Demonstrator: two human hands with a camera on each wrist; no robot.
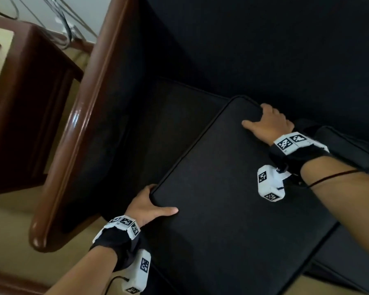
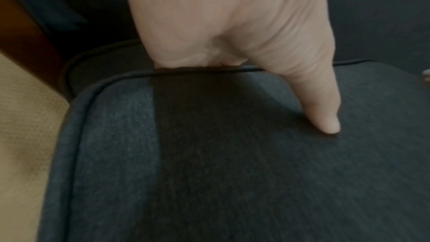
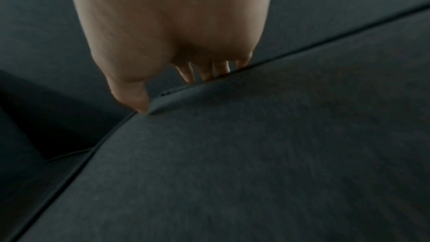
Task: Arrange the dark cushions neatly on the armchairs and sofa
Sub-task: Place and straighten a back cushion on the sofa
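Observation:
A large dark square cushion point(image 1: 228, 192) with piped edges lies tilted over the armchair's dark seat point(image 1: 175, 107). My left hand point(image 1: 151, 206) grips its near left edge, thumb on top and fingers curled under the rim. My right hand point(image 1: 266, 122) grips the far corner, thumb on top and fingers over the back edge. In the left wrist view the thumb point(image 2: 325, 117) presses the cushion top point(image 2: 232, 172). In the right wrist view the fingers point(image 3: 204, 73) hook over the cushion edge point(image 3: 232, 154). Another dark cushion point(image 1: 349, 150) lies to the right under my right forearm.
The armchair's glossy brown wooden armrest point(image 1: 77, 133) runs along the left. A dark wooden side table point(image 1: 24, 99) stands beyond it. Grey cables point(image 1: 66, 26) hang at the wall. Beige carpet point(image 1: 13, 220) shows at the lower left.

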